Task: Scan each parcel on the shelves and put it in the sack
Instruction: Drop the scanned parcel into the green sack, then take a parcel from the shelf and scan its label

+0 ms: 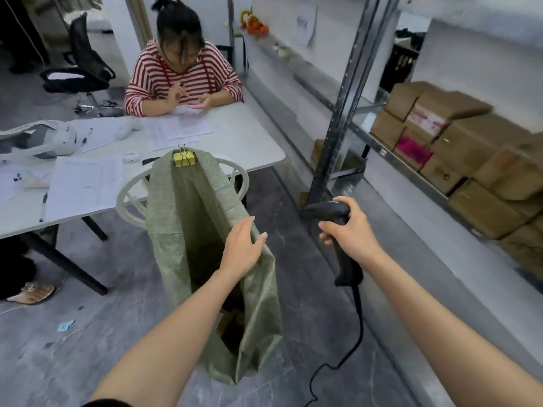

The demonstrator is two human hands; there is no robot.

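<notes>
**A:** What kind of room is it?

**B:** A grey stone-look floor with scraps of paper on it. There is a white table spread with printed sheets, and a person in a red-striped top sits at its far side. On the right is a metal shelf rack.

**A:** And the parcels?

**B:** Brown boxes are stacked on the rack's low shelf. The green sack hangs open from a white chair and is held there by a yellow clip. Brown shapes lie deep inside it.

**A:** What about the hands?

**B:** The left hand is flat, with straight fingers, at the sack's near rim. It holds nothing, and I cannot tell whether it touches the cloth. The right hand is wrapped round the handle of a black scanner, whose cable trails down.

**A:** Can you read any writing?

**B:** Some boxes carry pink and white labels, and the sack has faint blue print. All of it is too blurred to read.
</notes>
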